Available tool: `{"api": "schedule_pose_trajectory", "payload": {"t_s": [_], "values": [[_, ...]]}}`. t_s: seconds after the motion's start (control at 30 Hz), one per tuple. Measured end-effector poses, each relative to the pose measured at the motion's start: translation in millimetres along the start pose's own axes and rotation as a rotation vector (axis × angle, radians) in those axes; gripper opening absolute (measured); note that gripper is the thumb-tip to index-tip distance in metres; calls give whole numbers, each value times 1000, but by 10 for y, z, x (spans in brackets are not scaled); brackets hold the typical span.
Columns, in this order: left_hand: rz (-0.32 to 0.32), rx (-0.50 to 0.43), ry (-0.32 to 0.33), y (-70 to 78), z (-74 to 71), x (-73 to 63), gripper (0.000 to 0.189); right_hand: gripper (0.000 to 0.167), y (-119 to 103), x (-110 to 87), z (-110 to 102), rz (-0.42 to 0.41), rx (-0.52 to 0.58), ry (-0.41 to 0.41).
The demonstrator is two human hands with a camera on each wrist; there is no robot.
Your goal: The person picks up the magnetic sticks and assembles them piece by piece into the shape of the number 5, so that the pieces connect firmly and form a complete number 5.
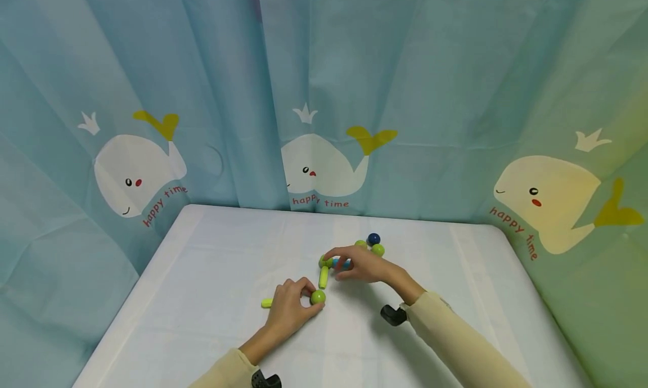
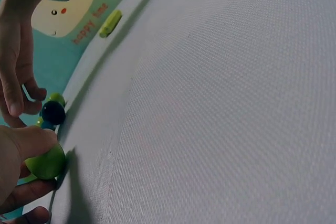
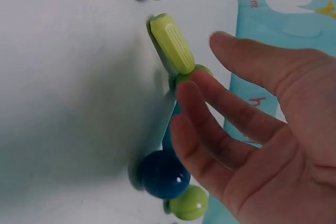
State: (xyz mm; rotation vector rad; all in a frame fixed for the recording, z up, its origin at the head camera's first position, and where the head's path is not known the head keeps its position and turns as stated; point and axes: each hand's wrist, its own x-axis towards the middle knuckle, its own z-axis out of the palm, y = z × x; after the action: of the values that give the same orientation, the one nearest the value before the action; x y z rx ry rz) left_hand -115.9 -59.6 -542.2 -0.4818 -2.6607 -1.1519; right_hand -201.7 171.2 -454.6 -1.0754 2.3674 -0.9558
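Observation:
My left hand [image 1: 286, 305] pinches a glossy green ball [image 1: 318, 297] between thumb and fingers, low over the white table. Just beyond that ball lies a yellow-green rod [image 3: 172, 44], its far end meeting another green ball [image 1: 323, 261]. The fingertips of my right hand [image 1: 360, 263] are right at this second ball, the fingers loosely bent and the thumb well apart. A blue rod [image 1: 340, 263] runs off from it, partly hidden under the right hand. In the right wrist view a dark blue ball [image 3: 165, 174] and a green ball [image 3: 189, 203] sit below the fingers.
Another yellow-green rod [image 1: 266, 303] lies left of the left hand. Past the right hand, a dark blue ball [image 1: 373, 239] and green balls [image 1: 378, 249] cluster together. A blue curtain [image 1: 435, 95] with whale prints hangs behind the white table [image 1: 212, 264]. Black devices [image 1: 394, 315] hang at both wrists.

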Motion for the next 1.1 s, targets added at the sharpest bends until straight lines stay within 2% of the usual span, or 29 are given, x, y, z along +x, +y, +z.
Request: {"api": "schedule_pose_trajectory", "payload": {"t_s": [0.13, 0.2, 0.43, 0.73, 0.93, 1.1], "values": [[-5, -7, -8, 0, -10, -6, 24, 42, 50, 119, 43, 8, 56, -88], [-2, -6, -5, -5, -9, -11, 25, 40, 73, 170, 74, 40, 61, -120], [-2, 0, -13, -13, -4, -31, 25, 35, 71, 268, 145, 124, 45, -182], [7, 12, 6, -17, 7, -35, 26, 28, 49, 321, 246, 188, -11, -121], [13, 13, 32, -14, 27, -29, 26, 21, 51, 320, 302, 184, -20, -54], [10, 14, 42, 4, 32, -25, 27, 20, 37, 315, 292, 181, -31, -33]]}}
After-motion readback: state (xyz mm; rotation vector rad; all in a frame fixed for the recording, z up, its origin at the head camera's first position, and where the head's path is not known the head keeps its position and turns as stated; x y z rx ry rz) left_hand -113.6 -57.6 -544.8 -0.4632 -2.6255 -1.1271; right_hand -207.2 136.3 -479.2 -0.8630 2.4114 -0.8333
